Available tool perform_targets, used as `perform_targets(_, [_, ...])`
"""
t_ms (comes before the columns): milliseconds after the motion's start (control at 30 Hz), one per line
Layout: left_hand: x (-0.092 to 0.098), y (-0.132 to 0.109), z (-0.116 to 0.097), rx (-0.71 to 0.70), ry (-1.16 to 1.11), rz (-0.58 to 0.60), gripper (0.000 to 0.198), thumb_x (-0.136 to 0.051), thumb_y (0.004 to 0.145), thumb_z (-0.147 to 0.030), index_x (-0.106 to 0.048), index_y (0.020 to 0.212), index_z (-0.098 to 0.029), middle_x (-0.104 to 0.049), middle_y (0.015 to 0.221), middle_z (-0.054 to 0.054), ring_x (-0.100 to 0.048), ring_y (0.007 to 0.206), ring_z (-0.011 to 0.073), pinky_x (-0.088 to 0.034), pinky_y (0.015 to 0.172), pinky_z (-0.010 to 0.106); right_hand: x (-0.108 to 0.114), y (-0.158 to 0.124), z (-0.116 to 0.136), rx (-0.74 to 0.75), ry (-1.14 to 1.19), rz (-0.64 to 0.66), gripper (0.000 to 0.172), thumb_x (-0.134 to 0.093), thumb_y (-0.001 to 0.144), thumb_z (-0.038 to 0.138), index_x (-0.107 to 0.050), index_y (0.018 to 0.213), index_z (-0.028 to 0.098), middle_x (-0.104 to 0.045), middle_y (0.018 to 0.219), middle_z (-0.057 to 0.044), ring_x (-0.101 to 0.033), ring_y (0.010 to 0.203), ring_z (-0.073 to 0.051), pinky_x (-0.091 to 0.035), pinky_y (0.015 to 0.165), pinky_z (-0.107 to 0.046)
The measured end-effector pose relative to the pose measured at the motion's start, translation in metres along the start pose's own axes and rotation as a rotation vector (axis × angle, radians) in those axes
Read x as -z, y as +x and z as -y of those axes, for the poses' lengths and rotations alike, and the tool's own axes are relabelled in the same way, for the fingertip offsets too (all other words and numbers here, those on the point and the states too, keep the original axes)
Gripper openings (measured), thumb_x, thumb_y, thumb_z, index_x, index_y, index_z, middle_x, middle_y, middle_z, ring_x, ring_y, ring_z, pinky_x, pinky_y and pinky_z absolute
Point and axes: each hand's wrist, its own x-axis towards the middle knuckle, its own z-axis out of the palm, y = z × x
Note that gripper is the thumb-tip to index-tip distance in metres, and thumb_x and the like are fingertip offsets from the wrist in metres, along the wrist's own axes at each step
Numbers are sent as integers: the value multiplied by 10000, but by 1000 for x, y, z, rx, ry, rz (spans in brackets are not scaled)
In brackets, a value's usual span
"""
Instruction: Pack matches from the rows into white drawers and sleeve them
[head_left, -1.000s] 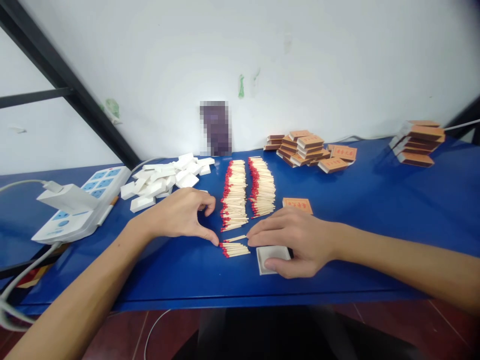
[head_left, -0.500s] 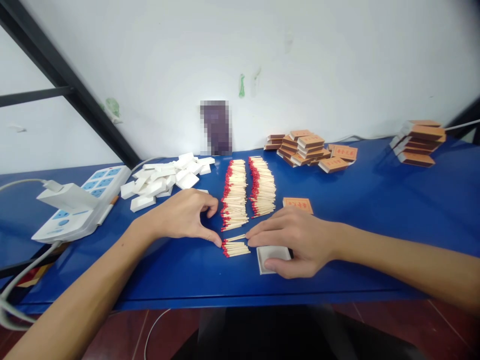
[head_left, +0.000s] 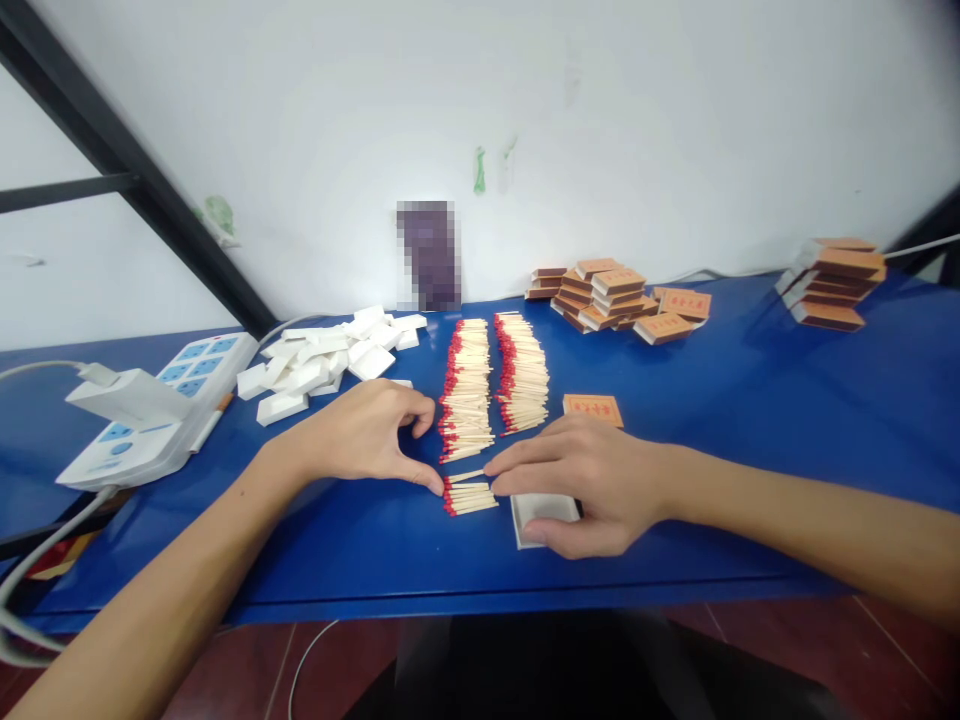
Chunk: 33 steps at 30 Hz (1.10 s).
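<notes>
A small group of red-headed matches lies on the blue table, apart from two long rows of matches. My left hand is open, its thumb tip at the red heads and its other fingers curled by the left row. My right hand is open, palm down, with two fingertips at the plain ends of the small group. Under its thumb sits a white matchbox tray, partly covered by the hand. An orange matchbox sleeve lies just beyond that hand. The right row stands behind the fingers.
White trays are heaped at the back left, near a power strip with a plugged-in adapter. Orange matchboxes are piled at the back, with another stack at the far right. A blurred-out dark object leans on the wall.
The view has shifted slightly. Both hands hold nearly the same pose; the right fingertips sit a touch farther left against the small group of matches.
</notes>
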Motion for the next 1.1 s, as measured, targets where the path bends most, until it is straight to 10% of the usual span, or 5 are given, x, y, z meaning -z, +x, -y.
perform_targets(500, [5, -6, -22, -57, -142, 14, 240, -726, 808, -444, -711, 840, -206, -556, 609, -52, -468, 521, 93, -333, 518, 237, 2, 2, 2, -43, 15, 52, 393, -542, 956, 440, -645, 1257, 208, -639, 1361, -68, -723, 930, -207, -526, 695, -293])
perform_targets(1100, [-3, -9, -39, -57, 35, 58, 367, -727, 779, -565, -675, 829, -206, -663, 724, -4, -623, 668, 192, -393, 638, 313, -2, 2, -1, -12, 92, 5, 445, -573, 902, 427, -615, 1271, 182, -682, 1239, -85, -697, 880, -194, -500, 665, -278])
